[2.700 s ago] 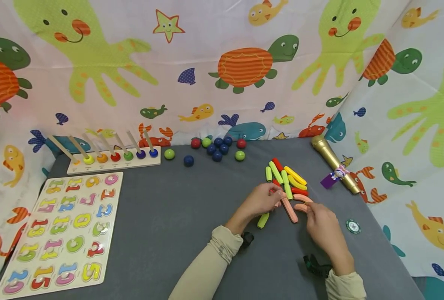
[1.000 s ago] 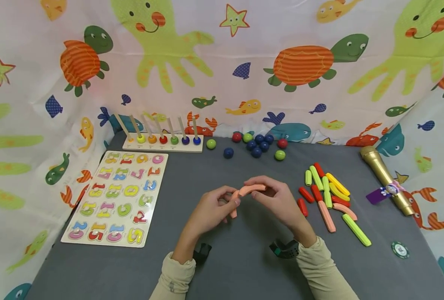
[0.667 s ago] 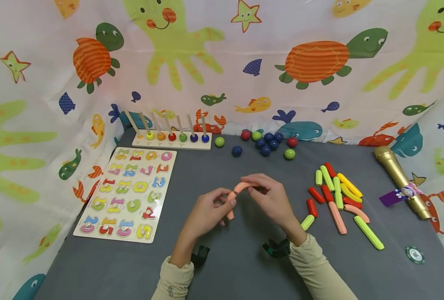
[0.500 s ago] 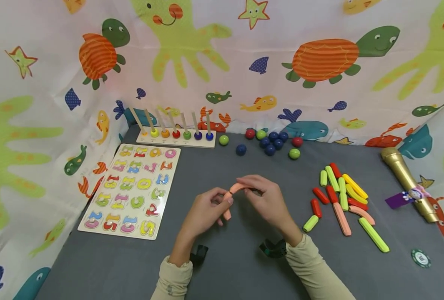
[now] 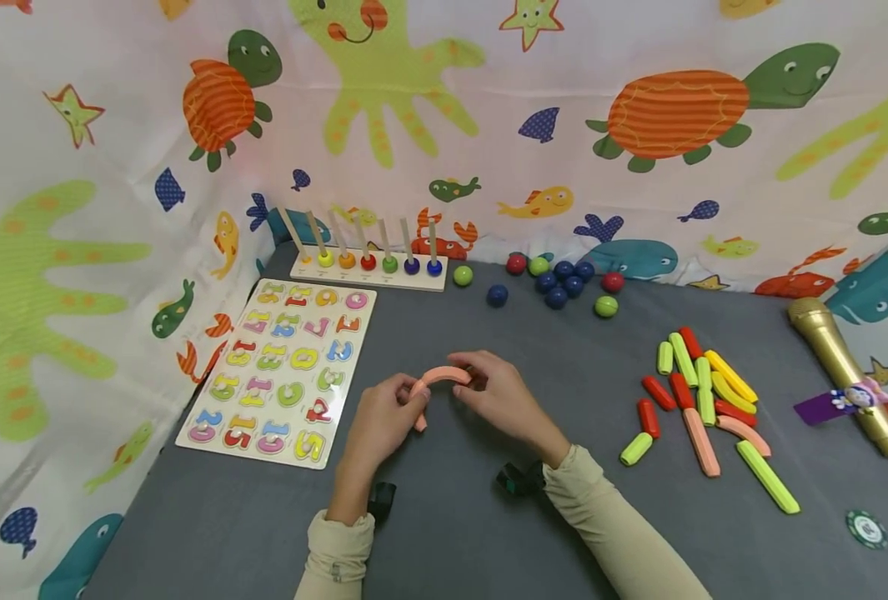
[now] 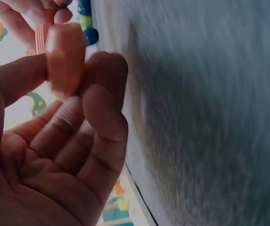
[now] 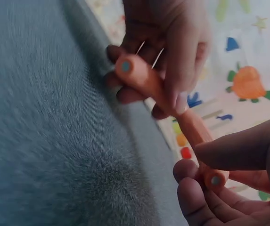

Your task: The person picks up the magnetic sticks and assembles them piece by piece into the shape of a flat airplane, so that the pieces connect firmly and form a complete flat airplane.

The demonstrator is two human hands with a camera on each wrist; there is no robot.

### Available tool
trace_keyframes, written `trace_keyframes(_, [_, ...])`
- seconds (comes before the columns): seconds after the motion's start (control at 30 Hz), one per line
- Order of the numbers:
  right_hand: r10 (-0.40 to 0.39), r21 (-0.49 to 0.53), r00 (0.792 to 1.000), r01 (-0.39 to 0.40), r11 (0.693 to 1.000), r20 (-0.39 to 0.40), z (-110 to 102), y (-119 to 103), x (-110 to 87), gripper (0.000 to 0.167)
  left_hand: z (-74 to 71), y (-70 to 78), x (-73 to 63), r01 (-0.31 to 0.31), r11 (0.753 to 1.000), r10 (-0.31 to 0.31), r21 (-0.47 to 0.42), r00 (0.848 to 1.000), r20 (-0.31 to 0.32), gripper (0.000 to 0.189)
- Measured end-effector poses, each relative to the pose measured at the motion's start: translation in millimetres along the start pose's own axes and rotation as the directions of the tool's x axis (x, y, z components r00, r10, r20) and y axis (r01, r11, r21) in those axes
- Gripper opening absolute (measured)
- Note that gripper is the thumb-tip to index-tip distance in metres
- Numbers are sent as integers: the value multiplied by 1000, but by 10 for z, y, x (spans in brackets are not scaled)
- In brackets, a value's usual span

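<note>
Over the middle of the table, my left hand (image 5: 380,425) pinches a salmon-pink rod (image 7: 142,77) between thumb and fingers. My right hand (image 5: 505,400) grips the far end of a second salmon-pink rod (image 5: 444,372), which arches between the hands. The two rods meet end to end beside the left fingertips. In the right wrist view each rod shows a round blue-grey spot on its outer end. Seen from the left wrist, the pinched rod (image 6: 66,59) points toward the camera and largely covers the other one.
On the right lie several short rods, including a yellow rod (image 5: 730,375), a lime rod (image 5: 768,477) and a pink rod (image 5: 702,442). A gold microphone (image 5: 837,358) and poker chip (image 5: 866,529) are beyond. A number puzzle board (image 5: 278,375), peg rack (image 5: 372,273) and several balls (image 5: 498,295) stand left and back.
Both hands have left the pile of rods, carrying two pink rods toward the table's middle, and hold them joined end to end. The head view has turned left.
</note>
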State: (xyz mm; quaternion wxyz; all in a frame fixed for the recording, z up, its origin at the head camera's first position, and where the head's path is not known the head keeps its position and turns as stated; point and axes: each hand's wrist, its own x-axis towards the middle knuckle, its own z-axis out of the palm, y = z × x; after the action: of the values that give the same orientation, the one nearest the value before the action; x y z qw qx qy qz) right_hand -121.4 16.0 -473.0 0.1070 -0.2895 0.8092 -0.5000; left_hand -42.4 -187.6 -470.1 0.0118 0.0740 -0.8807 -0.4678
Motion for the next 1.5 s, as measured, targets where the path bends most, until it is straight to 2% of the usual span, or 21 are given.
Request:
trace_keyframes(0.2, [-12,-80,999,16,997,50,127,70,352,23,-39,-48,62,94,990,-83,108,991,-104,21])
trace_keyframes(0.47, [-18,-125,991,35,992,133,282,128,795,22,-100,-89,192,205,957,-160,203,963,-219,22])
trace_keyframes(0.63, [-15,-171,986,45,984,168,371,145,971,22,-96,-136,216,237,932,-162,273,949,-271,24])
trace_keyframes(0.83, [-3,-170,987,30,985,160,478,244,1029,18,-108,-217,198,261,916,-179,305,945,-272,27])
trace_keyframes(1.17, [-48,-53,992,55,997,118,500,310,1022,19,-230,-242,184,331,914,-277,234,931,-238,28])
trace_keyframes(1.5, [-41,-67,996,47,997,83,549,252,999,16,-272,-241,176,330,910,-284,252,938,-200,30])
